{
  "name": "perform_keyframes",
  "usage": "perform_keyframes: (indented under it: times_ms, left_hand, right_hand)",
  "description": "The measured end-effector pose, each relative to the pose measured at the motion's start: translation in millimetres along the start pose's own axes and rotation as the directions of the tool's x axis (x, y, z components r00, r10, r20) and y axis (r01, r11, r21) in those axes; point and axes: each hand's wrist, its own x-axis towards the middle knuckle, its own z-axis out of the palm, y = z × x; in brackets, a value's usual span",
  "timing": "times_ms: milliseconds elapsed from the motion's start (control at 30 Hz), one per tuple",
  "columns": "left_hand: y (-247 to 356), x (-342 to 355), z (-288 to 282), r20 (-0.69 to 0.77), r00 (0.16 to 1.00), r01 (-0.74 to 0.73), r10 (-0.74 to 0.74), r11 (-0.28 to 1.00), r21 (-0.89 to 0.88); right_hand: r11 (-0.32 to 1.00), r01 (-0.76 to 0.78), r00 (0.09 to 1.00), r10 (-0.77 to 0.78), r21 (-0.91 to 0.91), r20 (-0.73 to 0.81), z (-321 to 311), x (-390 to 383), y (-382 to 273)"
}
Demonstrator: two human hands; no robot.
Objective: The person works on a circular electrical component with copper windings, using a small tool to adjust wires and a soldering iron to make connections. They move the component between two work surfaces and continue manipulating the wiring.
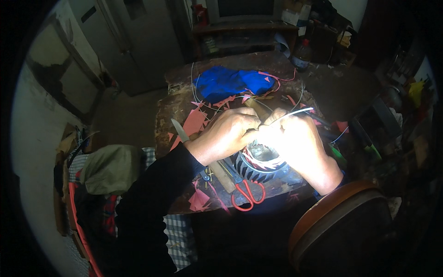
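Note:
A finned motor stator (258, 167) stands on the worktable, with pale wire windings (263, 161) around its round opening. Just above its far rim, my left hand (226, 133) is closed in a pinch; what its fingertips hold is too small to make out. Close beside it, my right hand (297, 145) is closed too, its fingers washed out by bright light. A thin white sleeve (295, 112) sticks out over the right hand's fingers toward the right. Under my left wrist shows a knife blade (180, 130). Red-handled scissors (249, 196) lie in front of the stator.
Pink paper scraps (194, 122) and loose thin wires litter the table (177, 83). A blue cloth (230, 83) lies at its far side. A wooden stick (222, 179) is by the scissors. An orange-rimmed round object (341, 198) is near at right; a grey-green cloth (113, 168) lies at left.

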Motion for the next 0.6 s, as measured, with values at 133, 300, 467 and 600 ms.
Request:
perform_keyframes:
  times_ms: [133, 300, 467, 600]
  left_hand:
    - [-4.9, -2.5, 0.2, -0.026, 1.0, -0.009, 0.01, 0.999, 0.034]
    - [-1.0, -6.4, -6.8, -0.037, 0.998, 0.052, -0.051, 0.998, 0.021]
    - [1.9, -3.6, 1.4, 0.029, 1.0, -0.002, 0.002, 1.0, -0.002]
    - [-2.8, 2.8, 16.7, 0.072, 0.996, -0.066, 0.053, 0.977, 0.201]
  right_hand:
    - [0.998, -0.01, 0.999, 0.007, 0.056, 0.049, 22.7, -3.4, 13.4]
    - [0.911, 0.036, 0.998, -0.009, 0.411, -0.067, 35.9, -7.9, 17.8]
    - [0.875, -0.125, 0.982, 0.178, 0.469, -0.07, 9.5, -10.0, 6.0]
    - [0.9, -0.159, 0.979, 0.195, 0.406, -0.05, -3.9, -12.1, 2.6]
